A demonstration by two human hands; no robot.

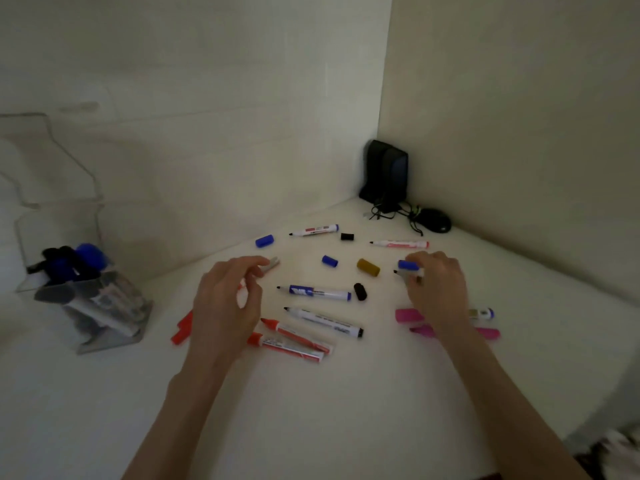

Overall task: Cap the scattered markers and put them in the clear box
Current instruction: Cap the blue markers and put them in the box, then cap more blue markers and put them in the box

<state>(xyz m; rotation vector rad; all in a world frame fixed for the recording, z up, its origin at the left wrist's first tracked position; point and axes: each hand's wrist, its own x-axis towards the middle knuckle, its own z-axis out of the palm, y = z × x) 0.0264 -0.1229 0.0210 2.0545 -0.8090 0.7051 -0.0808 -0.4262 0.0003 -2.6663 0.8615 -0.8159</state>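
My left hand [227,299] curls its fingers round a white-bodied marker [272,264] whose end sticks out past the fingertips. My right hand [438,289] grips an uncapped marker [410,273] with a blue cap [408,265] right at its tip. Several uncapped markers lie between the hands: a blue one [318,292], a black one [325,322] and two red ones [294,337]. Loose caps lie about: blue [265,241], black [360,291], brown [368,267], pink [408,315]. The clear box [138,317] stands at the left with several capped markers inside.
A black speaker [384,174], tangled cables and a black mouse [433,220] fill the far corner where two walls meet. A clear acrylic stand [52,161] rises behind the box. Two more markers [315,230] lie near the back wall, and a pink marker [488,333] under my right wrist.
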